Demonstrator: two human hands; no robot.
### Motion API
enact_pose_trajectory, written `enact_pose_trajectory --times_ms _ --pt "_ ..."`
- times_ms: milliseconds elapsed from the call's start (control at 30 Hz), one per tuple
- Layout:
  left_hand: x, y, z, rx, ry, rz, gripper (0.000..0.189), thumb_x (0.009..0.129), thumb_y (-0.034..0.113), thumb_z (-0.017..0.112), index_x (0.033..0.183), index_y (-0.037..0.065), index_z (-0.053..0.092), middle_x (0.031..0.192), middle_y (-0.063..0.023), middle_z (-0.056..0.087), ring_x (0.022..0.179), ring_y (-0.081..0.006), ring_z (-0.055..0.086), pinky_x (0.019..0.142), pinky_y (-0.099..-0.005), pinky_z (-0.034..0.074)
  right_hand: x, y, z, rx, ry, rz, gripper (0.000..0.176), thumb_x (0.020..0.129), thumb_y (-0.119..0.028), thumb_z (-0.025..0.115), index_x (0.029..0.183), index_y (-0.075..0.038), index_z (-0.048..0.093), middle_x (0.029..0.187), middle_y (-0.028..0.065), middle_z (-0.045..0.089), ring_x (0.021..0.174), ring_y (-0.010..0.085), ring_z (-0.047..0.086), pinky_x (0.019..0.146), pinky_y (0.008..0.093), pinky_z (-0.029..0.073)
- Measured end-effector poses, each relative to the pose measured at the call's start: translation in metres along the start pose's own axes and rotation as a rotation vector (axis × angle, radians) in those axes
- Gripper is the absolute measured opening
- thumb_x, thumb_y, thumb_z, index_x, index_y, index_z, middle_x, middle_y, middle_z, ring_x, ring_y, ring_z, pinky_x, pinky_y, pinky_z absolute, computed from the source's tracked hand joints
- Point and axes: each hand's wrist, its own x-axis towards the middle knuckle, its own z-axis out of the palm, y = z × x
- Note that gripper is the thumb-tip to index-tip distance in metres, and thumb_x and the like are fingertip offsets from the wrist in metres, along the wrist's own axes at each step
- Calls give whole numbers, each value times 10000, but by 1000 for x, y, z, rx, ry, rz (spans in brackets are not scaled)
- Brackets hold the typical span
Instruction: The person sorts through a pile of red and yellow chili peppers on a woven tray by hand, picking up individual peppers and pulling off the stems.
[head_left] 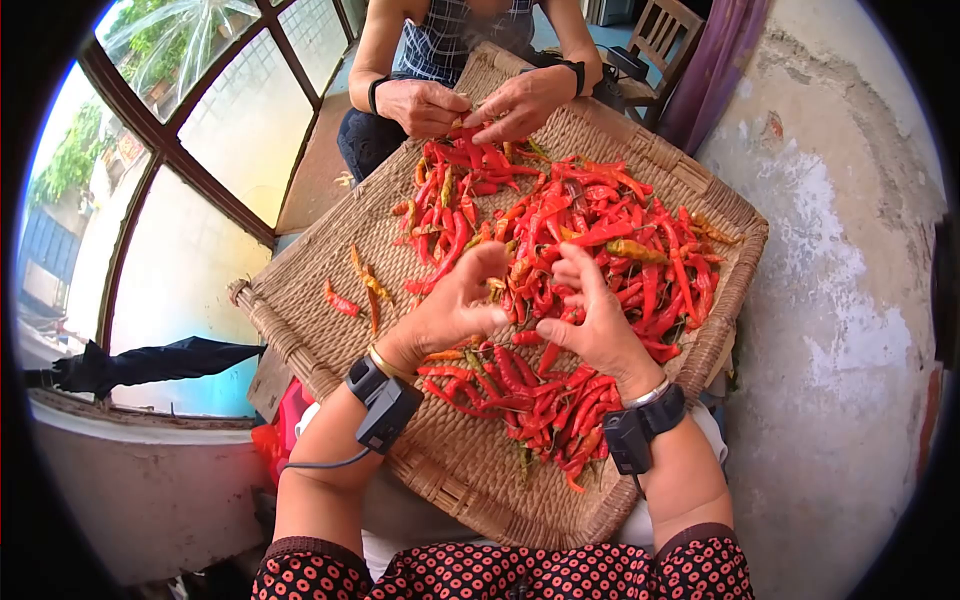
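Observation:
Red chili peppers [560, 400] lie heaped on a large woven tray [300, 290]. My left hand [462, 305] hovers over the middle of the heap, thumb and fingers apart and curved. Facing it is my right hand [592, 318], its fingers also spread and bent, with nothing visibly held. Between the two hands a few peppers show, some with pale green stems near my left fingertips. The nearer pile lies below my hands, and a larger pile stretches beyond them to the right.
Across the tray sits another person, whose hands [470, 108] are together over the far peppers. A few loose orange peppers [368, 275] lie to the left. A dark folded umbrella [165, 362] is by the window; a rough wall [830, 300] stands close on the right.

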Motion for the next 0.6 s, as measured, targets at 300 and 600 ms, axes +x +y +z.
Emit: enact_pose_trajectory --times_ms 300,600 --pt "1 -3 -18 -304 517 296 830 812 670 159 1377 70 60 1428 -109 112 1327 -227 66 1059 -381 3 6 14 -8 112 370 -177 818 831 -480 480 1352 13 86 1374 221 184 1287 279 186 1043 366 149" --pt "1 -13 -21 -196 85 -106 795 833 629 231 1373 65 81 1428 -82 138 1319 -220 114 1063 -362 81 2 29 -36 -690 337 8 793 805 -415 562 1367 -69 122 1390 140 210 1281 303 214 1045 352 170"
